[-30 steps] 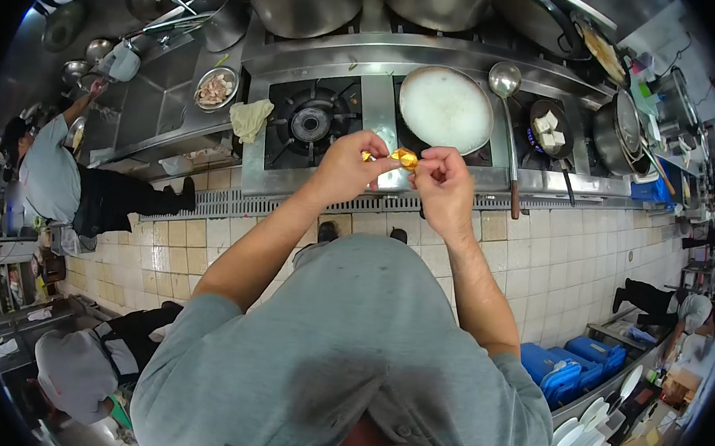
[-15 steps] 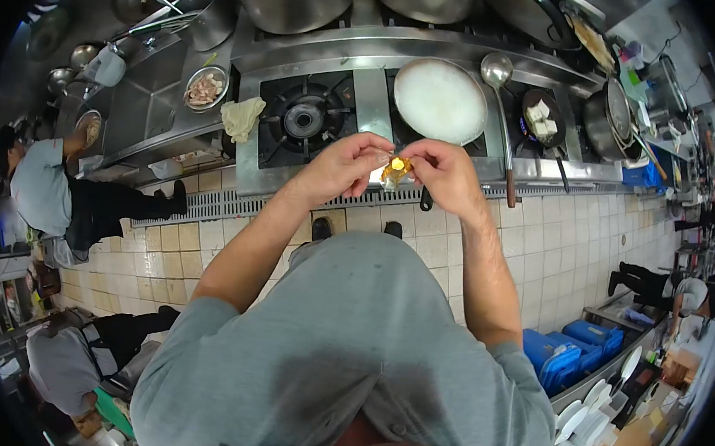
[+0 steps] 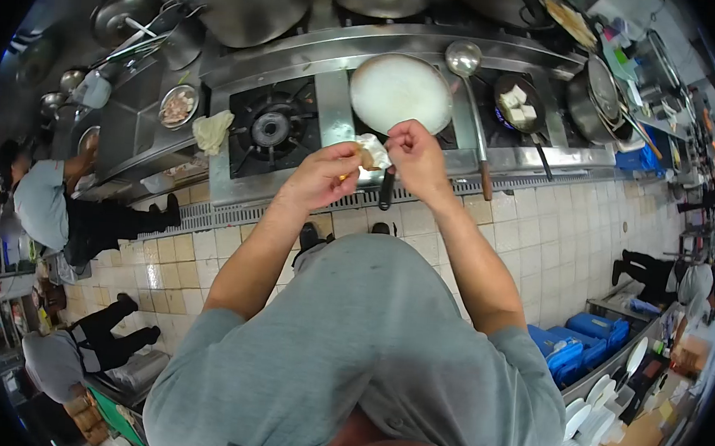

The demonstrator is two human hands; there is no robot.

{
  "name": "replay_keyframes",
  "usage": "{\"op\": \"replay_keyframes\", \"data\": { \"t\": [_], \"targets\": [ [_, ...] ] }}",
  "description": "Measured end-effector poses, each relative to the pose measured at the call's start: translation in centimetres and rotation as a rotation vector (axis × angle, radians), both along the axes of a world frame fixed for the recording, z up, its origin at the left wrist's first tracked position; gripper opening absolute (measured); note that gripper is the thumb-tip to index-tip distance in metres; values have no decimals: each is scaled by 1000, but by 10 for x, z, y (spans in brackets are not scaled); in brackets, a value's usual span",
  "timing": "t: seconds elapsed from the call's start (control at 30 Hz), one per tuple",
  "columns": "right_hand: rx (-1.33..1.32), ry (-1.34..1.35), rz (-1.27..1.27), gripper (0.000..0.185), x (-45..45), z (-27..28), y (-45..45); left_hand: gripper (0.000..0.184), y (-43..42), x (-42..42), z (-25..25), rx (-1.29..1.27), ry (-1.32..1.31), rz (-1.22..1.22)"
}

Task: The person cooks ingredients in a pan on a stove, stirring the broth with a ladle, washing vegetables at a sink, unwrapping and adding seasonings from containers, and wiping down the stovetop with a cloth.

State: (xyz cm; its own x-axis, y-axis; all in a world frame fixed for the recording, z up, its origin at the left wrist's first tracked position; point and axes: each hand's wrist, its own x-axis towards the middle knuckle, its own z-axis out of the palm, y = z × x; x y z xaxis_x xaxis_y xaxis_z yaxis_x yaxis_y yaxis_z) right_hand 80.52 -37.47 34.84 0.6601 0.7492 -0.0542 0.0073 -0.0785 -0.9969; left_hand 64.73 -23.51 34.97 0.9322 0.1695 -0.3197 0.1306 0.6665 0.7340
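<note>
Both my hands are raised in front of the stove, close together at the near rim of a wide pan (image 3: pixel 401 95) of white frothy liquid. A small crinkled foil wrapper (image 3: pixel 373 148), silver on this side, lies open between them. The fingertips of my left hand (image 3: pixel 326 174) are closed on a small brown lump (image 3: pixel 366 161) at the foil's left side; a yellow bit shows by that palm. My right hand (image 3: pixel 416 162) pinches the wrapper's right edge. Below the fingers sticks out the pan's black handle (image 3: pixel 386 190).
An unlit burner (image 3: pixel 271 127) and a crumpled cloth (image 3: pixel 212 132) lie left, beside a bowl of meat pieces (image 3: pixel 179 106). To the right are a long ladle (image 3: pixel 473 98) and a small frying pan (image 3: pixel 532 117) with white cubes over flame. Large pots stand behind. Co-workers (image 3: pixel 42 199) are at both sides.
The wrapper, yellow and bunched before, is now spread open with its silver side showing and a brown lump exposed. My hands have shifted slightly, and the view has turned a little rightward.
</note>
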Motion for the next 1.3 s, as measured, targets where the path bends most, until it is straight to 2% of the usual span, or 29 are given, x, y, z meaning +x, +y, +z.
{"op": "replay_keyframes", "data": {
  "t": [0.03, 0.1, 0.17, 0.23, 0.3, 0.4, 0.5, 0.6, 0.67, 0.73, 0.77, 0.8, 0.83, 0.87, 0.9, 0.93, 0.97, 1.0, 1.03, 1.07, 1.1, 1.17, 1.23, 1.27, 1.3],
  "targets": [
    [21, -409, -145, 11, 0, -11, -5, 14, -6, 4, -1, -49, -29, -20],
    [103, -625, -264, 11, -1, 6, -21, 13, -15, 13, -12, 26, -23, -21],
    [136, -648, -17, 15, 2, 15, -35, 10, -28, 20, -15, 320, 140, 157],
    [100, -699, 43, 18, 0, 29, -40, 11, -36, 27, -16, 335, 123, 157],
    [-47, -430, 161, 19, 4, 23, -40, 12, -45, 32, -8, 448, 168, 169],
    [-6, -469, 136, 16, 9, 15, -42, 13, -54, 39, -3, 525, 236, 186],
    [-19, -389, 121, 14, 6, 6, -42, 9, -63, 37, -8, 602, 310, 257],
    [-41, -420, 156, 13, 6, -15, -37, 12, -66, 27, -28, 546, 339, 330],
    [82, -507, 37, 12, 17, -35, -28, 15, -66, 16, -32, 500, 348, 379],
    [23, -368, -49, 12, 45, -36, -18, 27, -67, 2, -32, 343, 281, 494],
    [-30, -315, -17, 21, 64, -43, -13, 27, -67, -7, -31, 343, 282, 499],
    [-133, -504, -101, 34, 76, -52, -12, 30, -65, -17, -32, 265, 344, 473],
    [-132, -507, -112, 34, 81, -64, -24, 33, -62, -25, -32, 190, 401, 439],
    [-164, -695, -128, 40, 85, -73, -36, 33, -60, -32, -34, 200, 390, 422],
    [-200, -886, -147, 45, 83, -68, -45, 33, -61, -40, -37, 24, 331, 435],
    [-272, -668, 101, 47, 68, -66, -61, 33, -63, -46, -41, -157, 267, 444],
    [-336, -445, 339, 49, 41, -55, -81, 33, -66, -48, -37, -153, 244, 424],
    [-15, -322, 441, 51, 12, -82, -92, 30, -71, -53, -30, -281, 200, 350],
    [-36, -82, 452, 49, -23, -73, -104, 27, -75, -55, -26, -409, 159, 269],
    [-54, 161, 453, 47, -55, -60, -113, 27, -80, -54, -25, -412, 146, 237],
    [-63, 149, 421, 47, -83, -52, -117, 26, -88, -54, -26, -422, 150, 207],
    [276, 582, 1, 44, -129, -42, -120, 25, -107, -61, -32, -436, 150, 118],
    [270, 490, -129, 40, -158, -51, -128, 20, -132, -65, -43, -392, 148, 52],
    [248, 428, -223, 38, -174, -55, -141, 9, -143, -69, -35, -379, 154, -9],
    [150, 183, -329, 34, -195, -54, -152, 5, -147, -79, -45, -401, 156, -127]
  ]
}}
